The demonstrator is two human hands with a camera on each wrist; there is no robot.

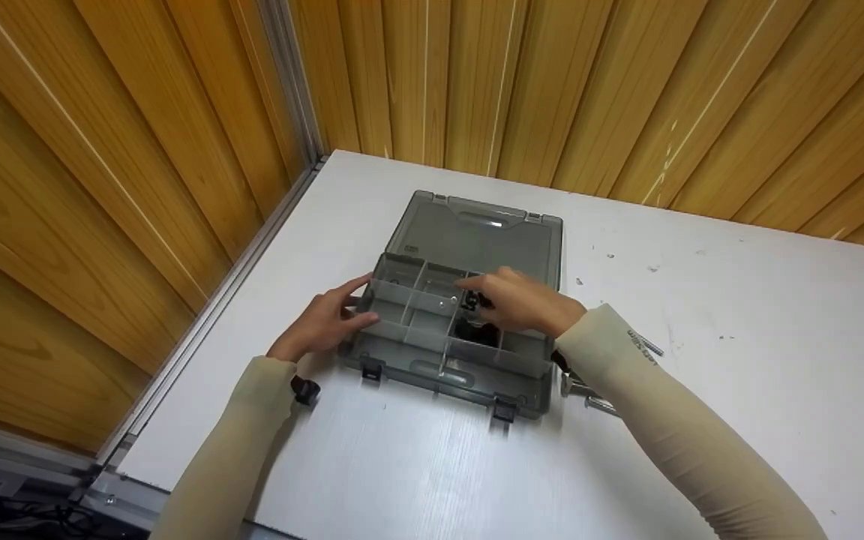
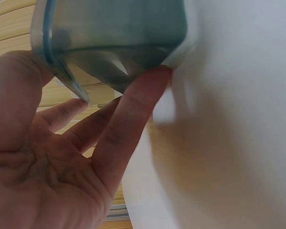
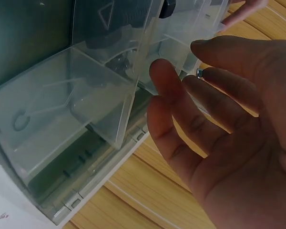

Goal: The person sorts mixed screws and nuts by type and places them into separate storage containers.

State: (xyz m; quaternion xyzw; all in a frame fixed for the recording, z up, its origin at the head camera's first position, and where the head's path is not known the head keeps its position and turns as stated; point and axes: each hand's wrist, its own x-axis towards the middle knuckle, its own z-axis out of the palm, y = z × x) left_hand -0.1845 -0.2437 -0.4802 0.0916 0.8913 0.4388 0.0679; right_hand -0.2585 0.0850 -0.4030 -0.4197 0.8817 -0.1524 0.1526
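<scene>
A grey translucent compartment box lies on the table, its lid folded back flat. My left hand grips the box's left side. In the left wrist view, the thumb is over the rim and the fingers are against the wall and underside. My right hand hovers over the back middle compartments, fingers loosely bent and apart. In the right wrist view, a small shiny metal piece shows beside one fingertip, with a gap to the thumb. Black parts sit in a middle compartment.
Right of the box, partly behind the right forearm, lie several metal bolts on the white table. Clear dividers split the box. Two black latches hang at its front edge. Wooden panels stand behind.
</scene>
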